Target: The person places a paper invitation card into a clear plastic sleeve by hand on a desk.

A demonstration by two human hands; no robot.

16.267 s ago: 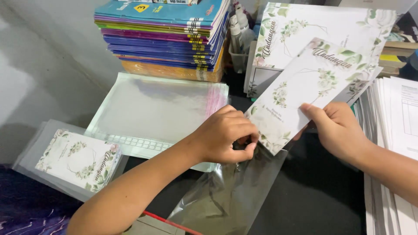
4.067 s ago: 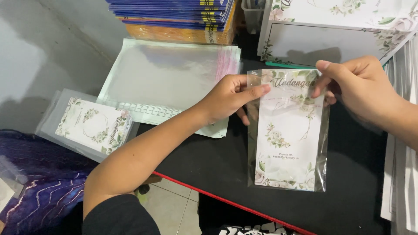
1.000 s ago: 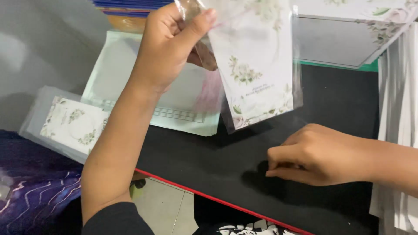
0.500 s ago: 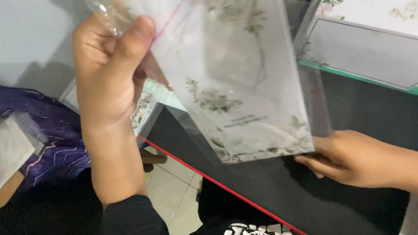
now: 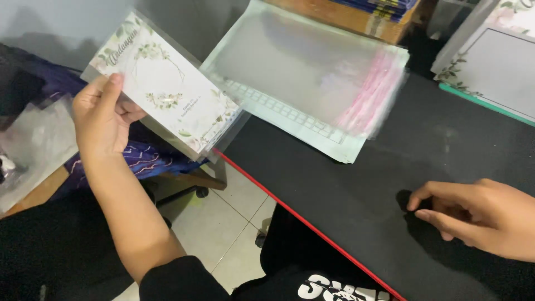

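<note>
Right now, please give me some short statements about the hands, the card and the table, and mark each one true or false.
1. The left hand holds a floral card in a clear sleeve. True.
2. The right hand holds a pen. False: it rests on the black table, holding nothing visible.
3. A stack of clear sleeves lies on the table. True.
4. The card lies flat on the table. False: it is held up, left of the table's edge.

Left hand: I raise it off the black table's near-left edge, thumb up, fingers pinched closed.
Left forearm: bare, rising steeply.
Right hand: resting on the table, fingers loosely curled, palm down.
</note>
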